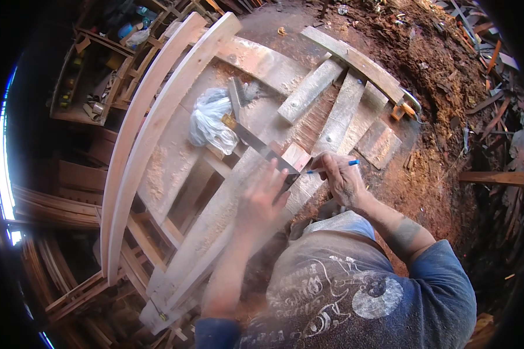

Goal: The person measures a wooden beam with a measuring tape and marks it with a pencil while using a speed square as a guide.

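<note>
My left hand (260,198) holds a metal square (253,141) with its fingers against the blade, across a small pale wooden block (296,155) near the middle of the view. The square's brass-coloured end points toward the upper left. My right hand (340,180) grips a blue pen (351,163), its point at the square and block. The block rests over long pale boards (186,262) dusted with shavings. A crumpled white plastic bag (209,116) lies left of the square.
Two long curved boards (151,110) run along the left. Short planks (308,87) and an orange-handled tool (403,111) lie at the upper right. A cluttered wooden shelf (90,81) stands at the upper left, with stacked lumber (58,203) below and scrap wood (495,110) at the far right.
</note>
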Tool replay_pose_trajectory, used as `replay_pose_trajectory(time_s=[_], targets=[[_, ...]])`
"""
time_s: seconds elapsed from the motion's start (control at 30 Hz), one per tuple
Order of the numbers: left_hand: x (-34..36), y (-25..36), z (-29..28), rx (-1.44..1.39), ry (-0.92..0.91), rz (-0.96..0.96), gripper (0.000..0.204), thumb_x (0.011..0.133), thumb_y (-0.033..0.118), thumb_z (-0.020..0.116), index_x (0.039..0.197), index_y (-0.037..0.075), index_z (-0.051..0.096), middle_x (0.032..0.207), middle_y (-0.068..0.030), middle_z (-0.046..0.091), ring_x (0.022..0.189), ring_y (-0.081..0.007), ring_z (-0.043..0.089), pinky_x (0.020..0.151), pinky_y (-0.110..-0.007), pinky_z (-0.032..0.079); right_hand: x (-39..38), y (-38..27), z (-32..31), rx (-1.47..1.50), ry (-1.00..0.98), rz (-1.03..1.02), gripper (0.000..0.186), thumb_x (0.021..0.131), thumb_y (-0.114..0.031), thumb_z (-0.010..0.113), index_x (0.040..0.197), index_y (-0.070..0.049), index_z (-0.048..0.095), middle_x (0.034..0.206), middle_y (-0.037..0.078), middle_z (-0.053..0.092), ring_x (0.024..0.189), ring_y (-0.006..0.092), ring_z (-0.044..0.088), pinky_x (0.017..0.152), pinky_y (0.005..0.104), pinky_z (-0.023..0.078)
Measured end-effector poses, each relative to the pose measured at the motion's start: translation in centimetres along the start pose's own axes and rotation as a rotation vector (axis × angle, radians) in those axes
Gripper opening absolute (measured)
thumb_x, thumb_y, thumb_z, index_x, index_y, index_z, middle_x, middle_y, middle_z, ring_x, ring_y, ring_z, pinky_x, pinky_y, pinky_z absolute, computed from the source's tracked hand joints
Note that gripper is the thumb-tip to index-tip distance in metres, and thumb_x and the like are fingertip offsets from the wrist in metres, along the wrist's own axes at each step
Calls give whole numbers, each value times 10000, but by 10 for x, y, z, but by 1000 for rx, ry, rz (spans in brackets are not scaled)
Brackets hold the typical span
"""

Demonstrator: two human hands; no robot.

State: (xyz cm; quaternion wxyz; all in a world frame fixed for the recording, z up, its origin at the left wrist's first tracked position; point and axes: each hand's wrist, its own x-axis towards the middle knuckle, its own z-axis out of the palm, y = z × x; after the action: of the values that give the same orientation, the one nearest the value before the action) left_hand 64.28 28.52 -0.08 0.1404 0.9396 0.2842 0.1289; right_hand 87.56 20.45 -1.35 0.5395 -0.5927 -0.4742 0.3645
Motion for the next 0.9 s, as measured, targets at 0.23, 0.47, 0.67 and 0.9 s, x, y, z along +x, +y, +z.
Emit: replay_pose_trajectory(time_s=[0.23, 0.47, 0.67, 0.9], targets=[[0, 3, -1, -12, -31, -39, 548, 904, 225, 762, 1428, 129, 634, 1576, -186, 495, 1081, -385, 729, 849, -456, 614, 13, -16, 2, -109, -42, -197, 107, 947, -73, 737, 1035, -13, 749, 847, 140, 748, 775, 232, 761, 661, 332, 580], [0, 3, -2, -19, -8, -30, 537, 897, 209, 758, 1413, 112, 646, 1579, -173, 497, 985, -374, 742, 836, -440, 610, 14, -10, 10, -177, -49, -221, 80, 931, -72, 737, 995, -27, 753, 818, 139, 724, 732, 262, 744, 639, 355, 566], [-1, 2, -1, -13, -8, -34, 540, 905, 214, 749, 1426, 124, 637, 1585, -178, 487, 927, -375, 737, 789, -433, 619, 27, -13, 19, -84, -73, -245, 72, 932, -76, 727, 968, -14, 737, 787, 160, 701, 695, 296, 721, 626, 376, 553], [-2, 0, 2, 26, -8, 2, 597, 916, 226, 746, 1487, 176, 581, 1594, -176, 476, 964, -371, 733, 778, -438, 623, 13, -21, -8, -320, -197, -156, 59, 918, -53, 729, 957, -9, 737, 789, 155, 708, 701, 310, 728, 626, 381, 562]])
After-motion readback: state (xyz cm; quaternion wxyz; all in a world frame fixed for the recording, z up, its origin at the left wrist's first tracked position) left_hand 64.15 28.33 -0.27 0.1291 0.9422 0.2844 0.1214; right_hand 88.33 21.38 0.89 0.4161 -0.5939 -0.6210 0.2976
